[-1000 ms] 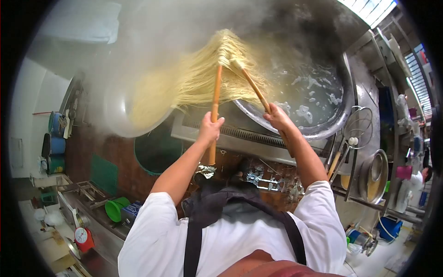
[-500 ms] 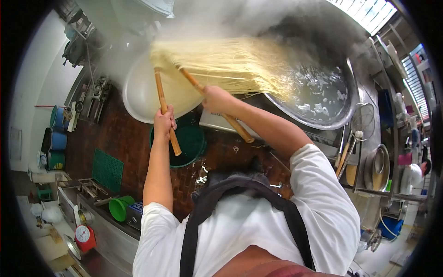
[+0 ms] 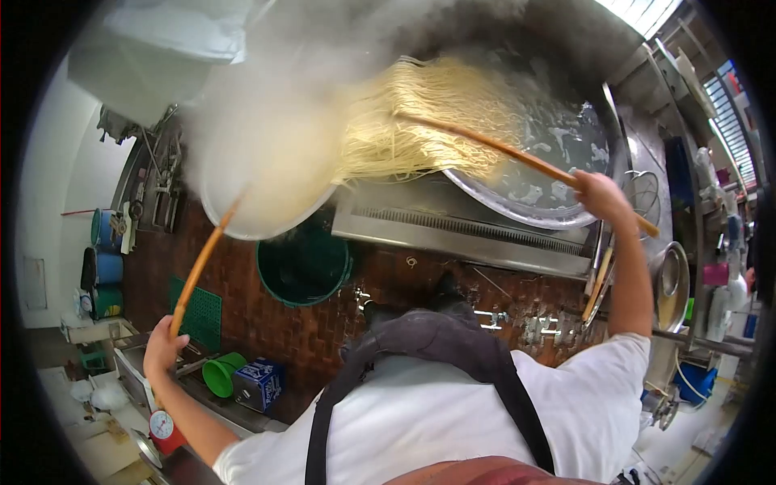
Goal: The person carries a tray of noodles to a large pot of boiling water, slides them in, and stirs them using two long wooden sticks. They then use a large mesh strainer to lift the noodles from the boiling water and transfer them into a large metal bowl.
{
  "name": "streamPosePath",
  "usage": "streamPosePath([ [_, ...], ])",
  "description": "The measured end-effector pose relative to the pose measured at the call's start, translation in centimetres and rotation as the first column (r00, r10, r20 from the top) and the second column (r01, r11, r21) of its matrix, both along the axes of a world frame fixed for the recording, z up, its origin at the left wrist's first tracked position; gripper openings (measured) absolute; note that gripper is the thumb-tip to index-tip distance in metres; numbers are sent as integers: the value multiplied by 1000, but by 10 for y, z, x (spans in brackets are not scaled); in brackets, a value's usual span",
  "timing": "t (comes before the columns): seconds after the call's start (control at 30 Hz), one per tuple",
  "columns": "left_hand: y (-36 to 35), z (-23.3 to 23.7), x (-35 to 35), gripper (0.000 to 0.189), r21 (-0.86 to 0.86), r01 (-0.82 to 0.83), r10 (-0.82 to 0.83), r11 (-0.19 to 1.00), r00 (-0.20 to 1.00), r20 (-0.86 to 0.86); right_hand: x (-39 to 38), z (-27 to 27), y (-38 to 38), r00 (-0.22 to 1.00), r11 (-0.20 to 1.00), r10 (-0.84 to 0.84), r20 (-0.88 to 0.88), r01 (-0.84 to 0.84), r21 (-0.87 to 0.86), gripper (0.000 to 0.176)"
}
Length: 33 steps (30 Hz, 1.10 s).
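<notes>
My left hand (image 3: 164, 347) is closed round one end of a long wooden stick (image 3: 202, 267), whose far end fades into steam over a large pale basin (image 3: 212, 212). Out to the right, my right hand (image 3: 602, 196) grips a second wooden stick (image 3: 517, 153). The tip of that one reaches into a thick spread of yellow noodles (image 3: 436, 113). The noodles stretch between the basin and a wide metal cauldron (image 3: 541, 217) of foamy water. Thick steam hides much of the basin and the noodles' left end.
Below the basin stands a dark green tub (image 3: 303, 275) on the wet brick floor. A metal stove ledge (image 3: 469, 234) runs under the cauldron. To the left are a bright green bucket (image 3: 222, 374), a blue box (image 3: 259, 384) and a red scale (image 3: 166, 432). A metal bowl (image 3: 671, 279) sits at right.
My hands have moved far apart, the left one down and left, the right one right. The sticks have separated, and the noodles now lie bunched across the rims instead of stretched out.
</notes>
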<state>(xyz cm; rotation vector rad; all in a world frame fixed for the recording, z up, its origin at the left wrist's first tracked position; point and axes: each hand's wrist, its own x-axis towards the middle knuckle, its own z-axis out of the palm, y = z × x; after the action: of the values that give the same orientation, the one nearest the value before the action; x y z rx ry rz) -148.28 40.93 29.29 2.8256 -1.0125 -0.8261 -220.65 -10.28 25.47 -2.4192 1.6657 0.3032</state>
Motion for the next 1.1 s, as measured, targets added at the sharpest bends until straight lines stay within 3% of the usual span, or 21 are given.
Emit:
streamPosePath([
  [0.07,-43,11,-45,55,-161,114,-101,980,991,85,-62,16,-26,986,989,-150,66,150,8,13],
  [0.1,-66,14,-73,56,-237,168,-140,957,981,130,-111,0,-60,983,991,-137,120,137,4,12],
  [0.13,-105,-3,-111,56,-374,165,-175,913,985,7,-147,-17,-93,977,992,-124,174,126,-1,11],
  [0.17,-140,-31,-147,50,-463,76,-173,883,970,-172,-140,3,-107,961,973,-229,154,225,43,11],
  [0.23,-236,-26,-256,40,-159,-201,61,967,783,-619,-165,-13,-169,991,987,-130,18,131,-91,13],
  [0.27,-264,-47,-288,38,-126,-262,68,957,622,-780,-171,-25,-200,995,988,-78,-55,69,-138,15],
  [0.33,-318,-69,-340,28,-20,-247,81,969,391,-917,-180,-60,-262,996,991,-16,-86,4,-131,16],
  [0.4,-373,-110,-376,17,21,-223,91,975,310,-946,-171,-91,-309,989,991,8,-151,-27,-127,18],
  [0.47,-417,-147,-403,14,-40,-245,50,969,349,-936,-143,-130,-337,994,993,21,-106,-33,-112,19],
  [0.53,-467,-185,-424,17,-46,-355,64,934,293,-954,-120,-153,-338,994,988,96,-56,-102,-116,22],
  [0.57,-488,-202,-435,17,-68,-410,58,910,288,-956,-117,-185,-355,992,996,-89,86,89,-5,25],
  [0.6,-504,-218,-446,17,-89,-462,52,882,284,-957,-103,-190,-351,984,995,90,-152,-83,47,27],
  [0.63,-516,-232,-457,19,-156,-472,27,868,358,-933,-101,-188,-331,998,999,33,-52,-31,25,29],
  [0.67,-525,-245,-466,21,-223,-476,4,851,430,-903,-101,-199,-323,990,989,140,-31,-141,-51,28],
  [0.73,-531,-263,-467,25,-336,-459,-31,822,553,-832,-82,-232,-292,995,998,58,75,-61,31,25],
  [0.8,-530,-274,-460,26,-424,-419,-64,803,646,-760,-64,-247,-252,965,997,59,256,-67,23,19],
  [0.83,-526,-275,-454,26,-437,-417,-89,797,635,-767,-59,-271,-243,953,995,76,294,-91,36,18],
  [0.9,-512,-273,-442,27,-478,-395,-124,785,656,-745,-29,-272,-211,940,989,-72,333,25,144,21],
  [0.93,-504,-271,-435,28,-500,-386,-141,775,666,-732,-14,-274,-198,928,980,-77,366,2,200,24],
  [1.07,-452,-285,-384,33,-731,-228,-300,643,803,-515,53,-201,-119,849,962,-149,507,5,273,28],
  [1.1,-432,-270,-372,33,-711,-272,-280,649,783,-555,67,-190,-101,843,964,-134,521,-10,264,28],
])
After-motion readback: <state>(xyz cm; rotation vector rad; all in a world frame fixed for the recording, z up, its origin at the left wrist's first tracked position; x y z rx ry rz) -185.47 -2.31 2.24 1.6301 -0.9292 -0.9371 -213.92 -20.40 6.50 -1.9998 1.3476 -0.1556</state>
